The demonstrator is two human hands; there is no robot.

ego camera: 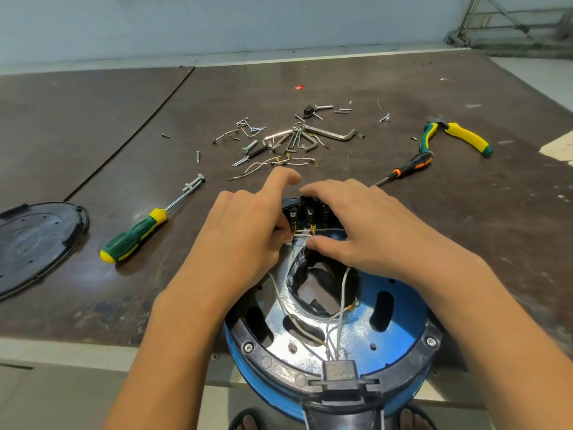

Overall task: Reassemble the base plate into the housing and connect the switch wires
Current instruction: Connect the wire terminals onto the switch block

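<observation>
A round blue housing (pixel 400 308) with a black rim stands upside down at the table's near edge. Its shiny metal base plate (pixel 310 346) sits inside, with white wires (pixel 336 321) running across it. At the far rim is the black switch block (pixel 310 212) with brass terminals. My left hand (pixel 245 231) reaches in from the left, index finger raised, its thumb and lower fingers pinching a white wire end at the terminals. My right hand (pixel 350 221) curls over the switch block, thumb pressing on the same wires beneath it.
A black round cover (pixel 34 243) lies at the left. A green-yellow screwdriver (pixel 139 234), a black-orange screwdriver (pixel 403 170) and green-yellow pliers (pixel 455 138) lie around. Loose screws, hex keys and spare wires (pixel 288 141) are scattered behind the housing.
</observation>
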